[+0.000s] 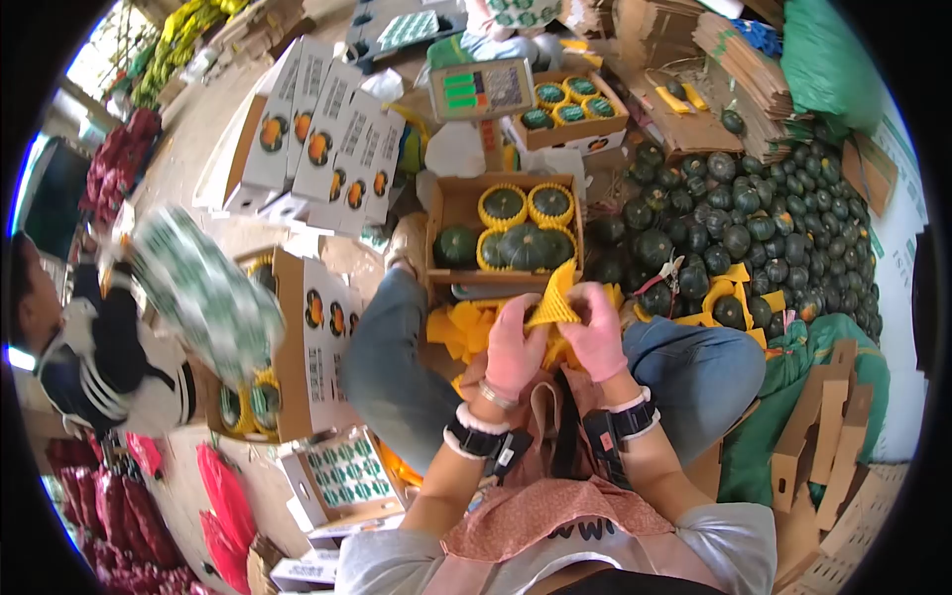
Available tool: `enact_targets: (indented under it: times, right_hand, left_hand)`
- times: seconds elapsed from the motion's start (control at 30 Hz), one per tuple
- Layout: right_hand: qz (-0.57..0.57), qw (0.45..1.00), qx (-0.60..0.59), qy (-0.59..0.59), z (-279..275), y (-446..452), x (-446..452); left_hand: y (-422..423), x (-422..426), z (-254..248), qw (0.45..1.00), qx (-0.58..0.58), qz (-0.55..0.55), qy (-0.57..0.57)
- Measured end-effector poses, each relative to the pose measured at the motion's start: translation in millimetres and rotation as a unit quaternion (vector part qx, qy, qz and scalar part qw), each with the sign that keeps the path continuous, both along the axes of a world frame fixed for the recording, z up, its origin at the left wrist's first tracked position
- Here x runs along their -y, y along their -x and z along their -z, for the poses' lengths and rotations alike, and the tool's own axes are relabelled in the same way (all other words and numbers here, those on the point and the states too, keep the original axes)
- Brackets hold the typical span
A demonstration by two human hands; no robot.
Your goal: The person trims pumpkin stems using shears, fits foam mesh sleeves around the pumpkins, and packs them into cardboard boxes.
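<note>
A yellow foam net sleeve (557, 297) is stretched between my two hands above my lap. My left hand (516, 347), in a pink glove, pinches its left side. The pink-gloved right hand (599, 332) grips the opposite side, with some fingertips hidden by the net. Just beyond them stands an open cardboard box (434, 223) holding several dark green pumpkins, most in yellow nets. A pumpkin without a visible net (455, 246) sits in its left corner. More loose yellow nets (464, 332) lie beside and under my hands.
A large heap of green pumpkins (729, 223) lies to the right. A scale display (482, 89) stands behind the box, near another packed box (580, 134). White printed cartons (332, 149) stand at the left, where another person (109, 347) handles a blurred green-and-white patterned sheet (203, 288).
</note>
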State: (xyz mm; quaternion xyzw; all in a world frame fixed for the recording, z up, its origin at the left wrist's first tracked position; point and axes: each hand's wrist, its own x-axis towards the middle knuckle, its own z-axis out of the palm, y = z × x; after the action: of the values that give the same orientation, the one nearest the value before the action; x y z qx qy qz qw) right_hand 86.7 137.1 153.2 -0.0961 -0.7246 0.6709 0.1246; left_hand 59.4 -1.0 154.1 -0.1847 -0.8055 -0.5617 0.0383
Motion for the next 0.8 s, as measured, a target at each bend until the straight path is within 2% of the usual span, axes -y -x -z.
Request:
enact_targets:
  times: [0.03,0.07,0.1,0.13,0.17,0.2,0.3,0.33,0.4,0.43,0.47,0.57,0.6,0.67,0.7,0.73,0.8]
  right_hand:
    - [0.025,1.0,0.0,-0.015,4,0,2]
    - [0.051,0.998,-0.004,-0.047,7,0,3]
    - [0.08,0.994,-0.01,-0.078,11,0,2]
    - [0.034,0.989,-0.003,-0.141,19,1,-4]
    - [-0.011,0.979,0.003,-0.203,29,0,-15]
    - [-0.054,0.963,0.006,-0.263,30,-1,-22]
    - [-0.204,0.907,-0.158,-0.333,-2,-10,-47]
    - [-0.19,0.963,-0.115,-0.151,-2,-15,-41]
    - [-0.234,0.969,-0.032,0.069,7,-21,-38]
    - [-0.249,0.952,0.013,0.18,11,-25,-37]
    - [-0.252,0.905,0.13,0.316,-5,-22,-32]
    - [-0.117,0.919,0.044,0.373,19,-18,-19]
    - [-0.021,0.918,0.03,0.395,20,-16,-10]
    - [0.004,0.962,-0.004,0.273,7,-9,1]
    - [0.015,0.978,-0.021,0.208,1,-5,3]
    - [-0.043,0.975,0.0,0.219,3,-7,-2]
    - [-0.051,0.968,0.066,0.235,11,-9,-17]
  left_hand:
    - [0,3,3,1.0,-0.014,-0.012,0.02]
    - [-1,5,4,0.997,0.073,-0.003,0.006]
    - [-2,5,5,0.962,0.218,0.012,-0.162]
    - [-3,4,6,0.879,0.349,0.027,-0.323]
    - [-3,4,6,0.752,0.46,0.041,-0.47]
    - [3,8,10,0.801,0.385,0.15,-0.433]
    - [6,21,4,0.723,0.445,0.212,-0.483]
    - [8,23,2,0.694,0.465,0.233,-0.498]
    - [12,21,4,0.794,0.387,0.252,-0.396]
    - [13,20,8,0.834,0.347,0.258,-0.341]
    - [16,20,13,0.828,0.355,0.284,-0.327]
    - [15,9,19,0.837,0.342,0.255,-0.344]
    - [13,0,17,0.853,0.325,0.185,-0.363]
    - [13,-10,12,0.947,0.191,0.133,-0.221]
    - [13,-14,9,0.976,0.119,0.104,-0.147]
    - [11,-17,5,0.984,0.096,0.075,-0.132]
    - [13,-15,4,0.99,0.035,0.082,-0.108]
